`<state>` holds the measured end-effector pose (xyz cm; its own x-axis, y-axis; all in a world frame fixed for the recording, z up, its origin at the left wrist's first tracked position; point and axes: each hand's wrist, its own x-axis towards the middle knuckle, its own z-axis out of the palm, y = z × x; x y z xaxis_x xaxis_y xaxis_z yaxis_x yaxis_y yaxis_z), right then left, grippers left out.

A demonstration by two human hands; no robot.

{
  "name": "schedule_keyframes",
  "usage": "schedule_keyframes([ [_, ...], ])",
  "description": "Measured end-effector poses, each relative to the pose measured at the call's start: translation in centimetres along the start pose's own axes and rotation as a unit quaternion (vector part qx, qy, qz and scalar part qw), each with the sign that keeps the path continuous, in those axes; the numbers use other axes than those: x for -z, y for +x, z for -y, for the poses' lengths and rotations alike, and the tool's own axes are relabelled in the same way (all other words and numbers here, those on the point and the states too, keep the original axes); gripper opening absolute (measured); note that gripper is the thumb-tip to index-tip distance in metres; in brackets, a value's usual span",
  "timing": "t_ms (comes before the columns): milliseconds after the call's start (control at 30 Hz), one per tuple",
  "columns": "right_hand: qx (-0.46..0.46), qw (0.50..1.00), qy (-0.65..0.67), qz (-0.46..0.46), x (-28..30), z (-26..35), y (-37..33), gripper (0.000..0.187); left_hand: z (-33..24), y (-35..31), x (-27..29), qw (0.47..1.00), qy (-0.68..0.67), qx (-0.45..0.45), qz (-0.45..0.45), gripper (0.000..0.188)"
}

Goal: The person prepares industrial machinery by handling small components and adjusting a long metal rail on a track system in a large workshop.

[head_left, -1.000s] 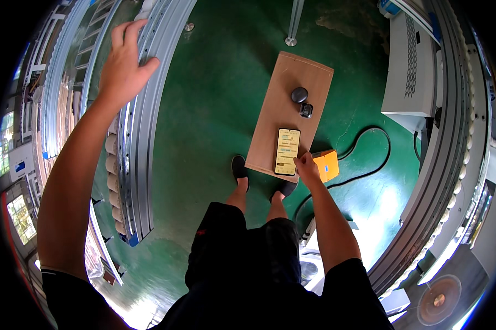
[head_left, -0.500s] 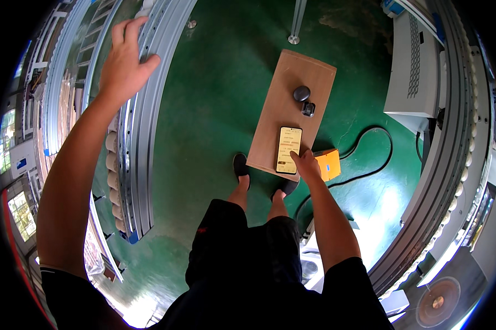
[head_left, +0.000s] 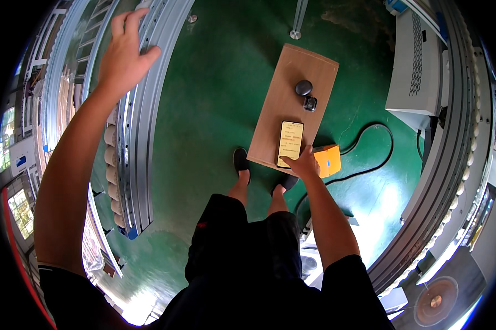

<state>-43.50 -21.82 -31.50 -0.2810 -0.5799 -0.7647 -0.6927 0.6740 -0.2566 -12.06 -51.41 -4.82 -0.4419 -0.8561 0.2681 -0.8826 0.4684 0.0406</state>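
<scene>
Right hand [head_left: 306,163] at phone [head_left: 292,137] on wooden table [head_left: 283,88], left hand [head_left: 122,61] over grey rail [head_left: 159,77].
Phone lies face up, screen lit, on the table's near end; right thumb out over its near right part, other fingers curled, can't tell if gripping. Left hand far left, fingers spread wide, nothing in it; rail contact unclear. Dark round object [head_left: 303,87] and small dark cube-like object [head_left: 310,104] farther along table, side by side. Orange box [head_left: 330,159] just right of right hand, black cable [head_left: 392,144] looping right.
</scene>
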Motion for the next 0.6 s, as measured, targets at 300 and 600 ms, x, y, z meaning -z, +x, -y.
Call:
schedule_keyframes([
  [300, -0.017, 0.998, 0.062, -0.004, -0.3, -1.1, 0.5, 0.071, -0.4, 0.0, 0.3, 1.000, 0.001, 0.011, 0.013, 0.069],
  [600, -0.014, 0.994, 0.105, -0.039, -1.3, -1.3, 0.5, 0.056, -1.3, 0.0, 1.0, 0.998, -0.007, 0.045, 0.042, 0.070],
])
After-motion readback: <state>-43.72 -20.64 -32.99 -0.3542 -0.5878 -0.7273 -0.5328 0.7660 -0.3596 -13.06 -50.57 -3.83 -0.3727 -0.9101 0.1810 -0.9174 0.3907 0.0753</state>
